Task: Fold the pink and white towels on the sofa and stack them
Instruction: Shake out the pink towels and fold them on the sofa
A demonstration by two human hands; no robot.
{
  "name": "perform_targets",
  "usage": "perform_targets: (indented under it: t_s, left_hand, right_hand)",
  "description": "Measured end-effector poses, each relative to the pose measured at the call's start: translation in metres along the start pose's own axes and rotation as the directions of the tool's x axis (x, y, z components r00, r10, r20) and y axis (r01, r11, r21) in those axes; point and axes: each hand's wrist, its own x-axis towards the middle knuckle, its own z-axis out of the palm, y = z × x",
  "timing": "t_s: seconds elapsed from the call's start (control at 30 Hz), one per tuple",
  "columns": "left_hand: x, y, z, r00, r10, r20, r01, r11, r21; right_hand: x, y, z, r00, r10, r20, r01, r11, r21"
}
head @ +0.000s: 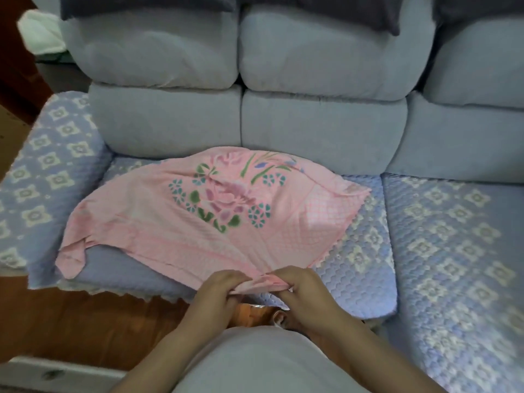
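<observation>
Pink floral towel (215,211) spread on left sofa seat (365,290), near edge bunched. Left hand (218,290) and right hand (303,290) side by side, fingers clamped on bunched near edge. White towel (39,32) far left, beyond sofa arm (51,171).

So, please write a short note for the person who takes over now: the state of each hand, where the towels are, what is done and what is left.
Left hand: pinches the near edge of the pink towel.
Right hand: pinches the same edge, close beside the left hand.
Pink towel: spread over the left seat cushion of the sofa, flower print up, its left corner hanging over the seat's front.
White cloth: far left, behind the sofa's armrest; probably the white towel, but blurred.
Done: no finished fold visible, no stack.
Left: fold the pink towel, fetch and fold the white one, stack both.
</observation>
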Motion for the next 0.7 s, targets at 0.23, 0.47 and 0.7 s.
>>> perform_targets:
  t_s: [0.23, 0.47, 0.7]
  left_hand:
    - [0.026, -0.004, -0.049, 0.979, 0.173, 0.111, -0.182, 0.98, 0.077]
    - [0.032, -0.004, -0.07, 0.984, 0.173, 0.041, -0.169, 0.983, -0.076]
    - [0.033, -0.035, -0.056, 0.873, 0.472, -0.122, -0.464, 0.881, 0.089]
  right_hand:
    - [0.006, -0.032, 0.0, 0.995, 0.084, 0.045, -0.085, 0.996, 0.036]
    - [0.01, -0.055, -0.019, 0.957, 0.188, -0.223, -0.172, 0.981, 0.09]
    - [-0.001, -0.075, -0.038, 0.897, 0.29, -0.334, -0.199, 0.939, 0.28]
